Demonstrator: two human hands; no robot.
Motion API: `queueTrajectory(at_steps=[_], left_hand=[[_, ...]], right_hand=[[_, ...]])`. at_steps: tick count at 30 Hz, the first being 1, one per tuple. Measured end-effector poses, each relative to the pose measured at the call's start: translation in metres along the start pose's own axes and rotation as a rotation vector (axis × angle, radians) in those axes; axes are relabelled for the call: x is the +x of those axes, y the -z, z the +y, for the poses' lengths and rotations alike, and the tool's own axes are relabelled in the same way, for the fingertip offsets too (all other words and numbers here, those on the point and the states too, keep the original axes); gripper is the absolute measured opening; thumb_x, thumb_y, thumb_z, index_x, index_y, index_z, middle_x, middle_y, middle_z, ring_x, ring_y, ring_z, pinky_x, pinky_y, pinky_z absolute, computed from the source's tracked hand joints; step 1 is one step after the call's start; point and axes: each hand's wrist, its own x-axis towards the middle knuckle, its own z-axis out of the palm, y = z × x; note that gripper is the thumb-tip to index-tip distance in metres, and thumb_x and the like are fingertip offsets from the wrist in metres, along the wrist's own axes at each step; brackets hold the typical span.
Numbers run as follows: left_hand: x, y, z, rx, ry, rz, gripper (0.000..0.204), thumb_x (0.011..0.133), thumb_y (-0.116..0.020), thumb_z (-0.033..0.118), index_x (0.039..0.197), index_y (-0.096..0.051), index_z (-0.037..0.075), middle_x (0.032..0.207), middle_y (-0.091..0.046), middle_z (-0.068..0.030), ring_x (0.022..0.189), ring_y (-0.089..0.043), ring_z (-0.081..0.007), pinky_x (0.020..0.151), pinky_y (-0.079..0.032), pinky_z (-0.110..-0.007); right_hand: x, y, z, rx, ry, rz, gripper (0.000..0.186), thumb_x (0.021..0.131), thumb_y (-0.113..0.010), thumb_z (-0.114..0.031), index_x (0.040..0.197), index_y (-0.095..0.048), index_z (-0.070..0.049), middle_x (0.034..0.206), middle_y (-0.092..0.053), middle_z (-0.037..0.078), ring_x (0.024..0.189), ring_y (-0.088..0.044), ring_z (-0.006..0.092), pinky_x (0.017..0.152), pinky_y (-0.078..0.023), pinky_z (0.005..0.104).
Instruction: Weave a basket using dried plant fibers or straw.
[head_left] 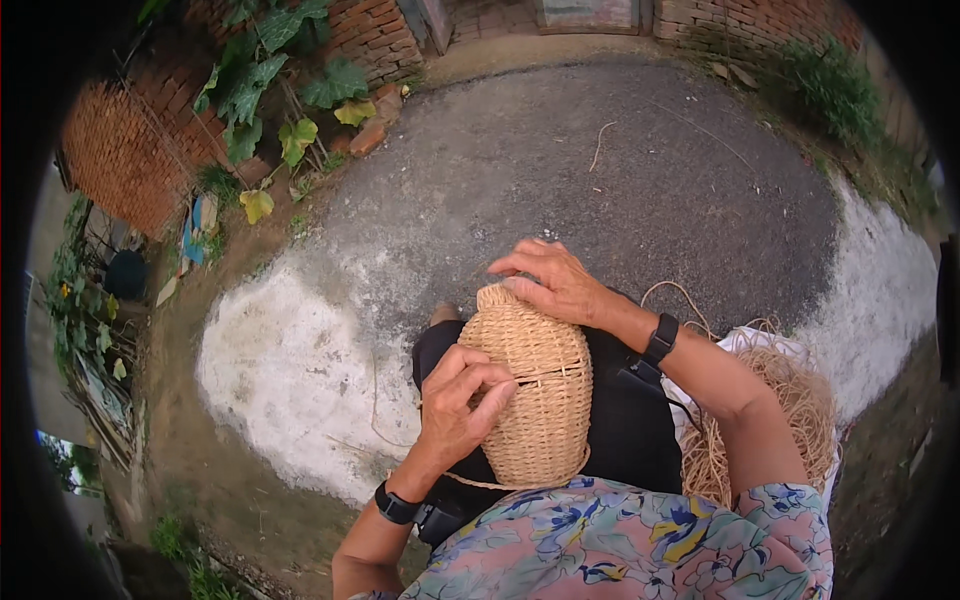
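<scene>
Flowered shirt (610, 545) closest, straw basket (545, 435) at its eleven o'clock, left hand (458, 408) half-curled against it, right hand (555, 285) loosely bent at its far end, pinch unclear, seemingly working there, which wants steadying.

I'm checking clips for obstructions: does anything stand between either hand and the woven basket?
Nothing visible does. The left hand is at the woven basket's left side, by the dark slit; the right hand is at its narrow far end. The cord bundle lies off to the right.
</scene>
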Motion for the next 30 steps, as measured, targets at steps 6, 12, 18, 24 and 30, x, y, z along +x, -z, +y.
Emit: queueTrajectory(at_steps=[6,12,18,24,30], left_hand=[[-0.004,0.007,-0.006,0.010,-0.029,0.039,0.012,0.074,-0.077,0.000,0.082,-0.070,0.004,0.083,-0.055,-0.0031,0.070,-0.054,-0.0129,0.056,-0.044,-0.026],[-0.001,0.012,0.003,0.171,-0.167,0.050,0.018,0.067,-0.079,-0.002,0.081,-0.070,0.005,0.077,-0.055,-0.0042,0.069,-0.054,-0.0190,0.059,-0.044,-0.031],[-0.006,0.009,-0.006,0.043,-0.074,0.047,0.017,0.067,-0.079,-0.002,0.080,-0.070,0.005,0.078,-0.058,-0.0046,0.068,-0.054,-0.0192,0.059,-0.044,-0.031],[-0.005,0.010,-0.013,0.039,-0.089,0.014,0.016,0.070,-0.078,-0.002,0.082,-0.069,0.005,0.076,-0.060,-0.0055,0.069,-0.055,-0.0197,0.061,-0.044,-0.031],[-0.010,0.012,-0.012,0.029,-0.056,0.017,0.018,0.070,-0.078,-0.003,0.083,-0.070,0.005,0.077,-0.060,-0.0055,0.070,-0.057,-0.0209,0.062,-0.045,-0.031]], right_hand=[[-0.077,0.021,-0.062,0.088,-0.090,0.076,0.010,0.085,-0.070,-0.010,0.089,-0.061,-0.005,0.079,-0.055,0.002,0.067,-0.055,0.0119,0.058,-0.044,0.0282],[-0.098,0.009,-0.072,0.073,-0.134,0.007,0.019,0.080,-0.075,-0.010,0.087,-0.059,-0.006,0.077,-0.055,0.004,0.068,-0.057,0.0151,0.059,-0.046,0.0295],[-0.097,0.005,-0.068,0.043,-0.071,0.018,0.016,0.082,-0.073,-0.008,0.087,-0.058,-0.005,0.077,-0.055,0.006,0.070,-0.057,0.0212,0.060,-0.045,0.0341],[-0.097,0.009,-0.063,0.085,-0.041,-0.012,0.015,0.082,-0.070,-0.005,0.085,-0.056,-0.004,0.076,-0.053,0.007,0.070,-0.056,0.0246,0.061,-0.045,0.0368],[-0.086,0.008,-0.086,0.086,-0.178,0.018,0.013,0.083,-0.070,-0.005,0.086,-0.057,-0.004,0.077,-0.053,0.008,0.071,-0.057,0.0238,0.062,-0.046,0.0354]])
